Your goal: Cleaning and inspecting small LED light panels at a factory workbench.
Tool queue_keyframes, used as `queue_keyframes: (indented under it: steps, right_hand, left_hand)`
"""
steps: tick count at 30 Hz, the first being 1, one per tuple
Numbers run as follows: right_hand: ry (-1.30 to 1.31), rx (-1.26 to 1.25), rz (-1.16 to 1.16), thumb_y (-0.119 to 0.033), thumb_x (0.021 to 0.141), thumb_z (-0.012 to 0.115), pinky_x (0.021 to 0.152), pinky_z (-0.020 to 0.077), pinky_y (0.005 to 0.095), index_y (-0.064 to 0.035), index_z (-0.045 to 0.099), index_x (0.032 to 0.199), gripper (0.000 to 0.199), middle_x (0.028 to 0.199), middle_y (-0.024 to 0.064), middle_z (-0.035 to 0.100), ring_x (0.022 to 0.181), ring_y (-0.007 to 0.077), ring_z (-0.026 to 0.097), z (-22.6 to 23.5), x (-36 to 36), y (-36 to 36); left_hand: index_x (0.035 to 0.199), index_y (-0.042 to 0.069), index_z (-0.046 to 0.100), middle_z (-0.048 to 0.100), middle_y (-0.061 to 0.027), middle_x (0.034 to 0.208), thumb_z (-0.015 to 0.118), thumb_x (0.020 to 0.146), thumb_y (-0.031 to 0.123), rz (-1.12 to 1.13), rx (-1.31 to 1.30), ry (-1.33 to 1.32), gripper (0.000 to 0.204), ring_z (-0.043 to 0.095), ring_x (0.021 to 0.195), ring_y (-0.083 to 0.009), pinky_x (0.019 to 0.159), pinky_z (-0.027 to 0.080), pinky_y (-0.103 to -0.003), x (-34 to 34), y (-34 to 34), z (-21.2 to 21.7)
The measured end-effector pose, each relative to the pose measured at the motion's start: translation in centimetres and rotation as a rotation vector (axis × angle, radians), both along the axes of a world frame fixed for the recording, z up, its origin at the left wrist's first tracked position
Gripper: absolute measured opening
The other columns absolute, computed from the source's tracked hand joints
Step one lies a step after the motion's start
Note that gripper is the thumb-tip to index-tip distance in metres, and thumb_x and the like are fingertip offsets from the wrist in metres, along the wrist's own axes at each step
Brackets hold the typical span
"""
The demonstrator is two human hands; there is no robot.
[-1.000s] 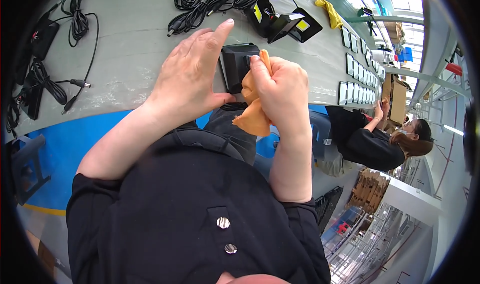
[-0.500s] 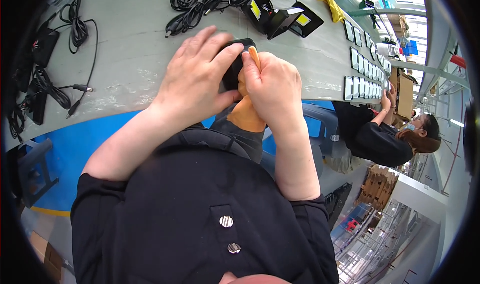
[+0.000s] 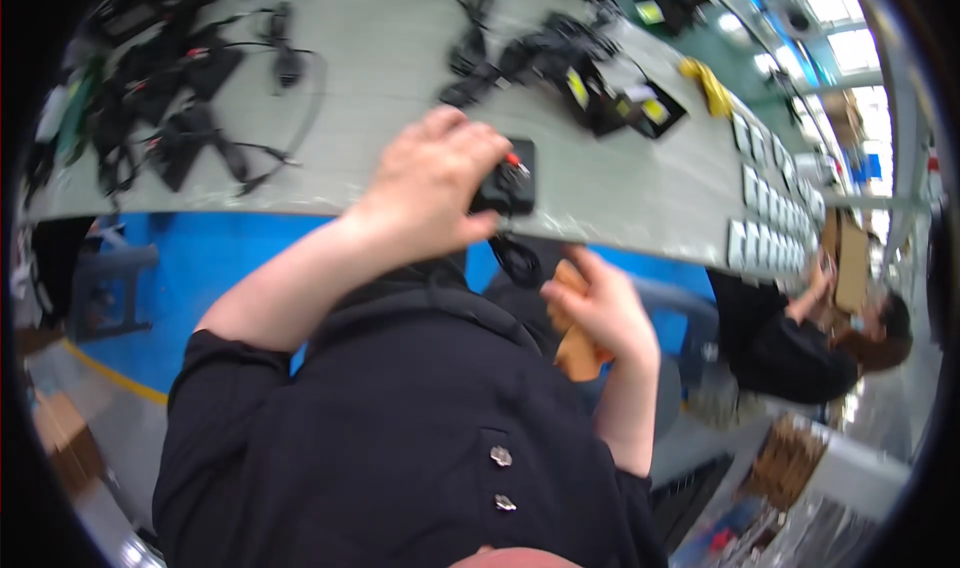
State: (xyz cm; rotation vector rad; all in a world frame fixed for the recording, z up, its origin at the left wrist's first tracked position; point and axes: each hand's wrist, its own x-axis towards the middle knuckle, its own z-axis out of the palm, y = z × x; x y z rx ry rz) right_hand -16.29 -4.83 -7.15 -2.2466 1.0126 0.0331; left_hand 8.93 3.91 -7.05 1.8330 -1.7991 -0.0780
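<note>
My left hand (image 3: pixel 435 173) grips the left side of a small black box (image 3: pixel 521 190) at the table's near edge, fingers over its far end and thumb by its near end. A small red and silvery piece (image 3: pixel 515 165) shows on the box; the blur hides its kind. Below the box, a bundled black cable (image 3: pixel 516 260) hangs past the table edge. Off to the right and lower, away from the table, my right hand (image 3: pixel 607 308) is closed round a crumpled orange-tan cloth (image 3: pixel 578 356).
Black adapters with cables (image 3: pixel 195 128) lie at the left of the grey table (image 3: pixel 370 58). Black lamps with yellow panels (image 3: pixel 610 103) and more cables lie at the far middle. A yellow cloth (image 3: pixel 708 86) and rows of white-faced units (image 3: pixel 770 198) are rightward, near a co-worker (image 3: pixel 800 353).
My right hand with the cloth has drawn back from the box, down and to the right. The left hand stays at the box. The whole view has shifted.
</note>
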Motion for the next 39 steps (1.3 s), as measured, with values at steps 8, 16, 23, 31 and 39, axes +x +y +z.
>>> queue_keyframes:
  steps: [8,16,23,31,39]
  right_hand:
    - [-0.145,0.685,-0.046,-0.023,0.079,0.076,0.075,0.0516,0.0283,0.0021,0.054,0.116,0.05,0.1,0.0119,0.062,0.087,0.015,0.062,-5.1,6.9,2.4]
    - [0.377,0.657,0.354,-0.031,0.083,0.067,0.079,0.0476,0.0315,0.0006,0.061,0.103,0.038,0.093,0.0092,0.066,0.087,0.0166,0.061,2.7,11.5,-0.3]
    - [0.741,0.098,0.72,-0.035,0.08,0.062,0.076,0.0519,0.0401,-0.0006,0.068,0.085,0.035,0.084,0.02,0.067,0.082,0.0342,0.065,14.2,20.5,1.5]
    - [0.017,-0.905,0.655,-0.016,0.081,0.061,0.065,0.0545,0.0421,-0.005,0.058,0.09,0.014,0.086,0.0134,0.063,0.076,0.0338,0.067,10.8,29.0,-0.5]
    - [-0.567,-0.2,0.376,-0.025,0.081,0.066,0.071,0.0527,0.0385,-0.0049,0.065,0.094,0.024,0.085,0.0155,0.065,0.076,0.0344,0.064,7.8,22.4,-0.8]
  left_hand:
    - [0.115,0.008,0.056,0.054,-0.0072,0.117,0.076,0.063,0.029,0.083,-0.073,-0.036,0.06,0.043,0.122,-0.0298,0.098,0.038,-0.045,1.2,3.0,-0.2]
    - [0.114,0.007,0.057,0.055,-0.0063,0.118,0.078,0.06,0.03,0.15,-0.078,-0.098,0.062,0.039,0.126,-0.0297,0.1,0.031,-0.042,5.6,5.8,0.2]
    - [0.113,0.006,0.058,0.055,-0.0065,0.117,0.078,0.061,0.031,0.208,-0.041,-0.076,0.061,0.037,0.129,-0.03,0.102,0.026,-0.043,7.2,7.5,0.2]
    - [0.11,0.005,0.058,0.052,-0.0089,0.119,0.073,0.065,0.038,0.798,0.002,-0.323,0.057,0.036,0.128,-0.0282,0.098,0.03,-0.047,9.6,7.3,0.1]
    - [0.123,0.009,0.053,0.053,-0.0066,0.122,0.073,0.074,0.041,1.028,0.062,-0.436,0.061,0.042,0.126,-0.0248,0.095,0.034,-0.05,12.5,8.0,-0.8]
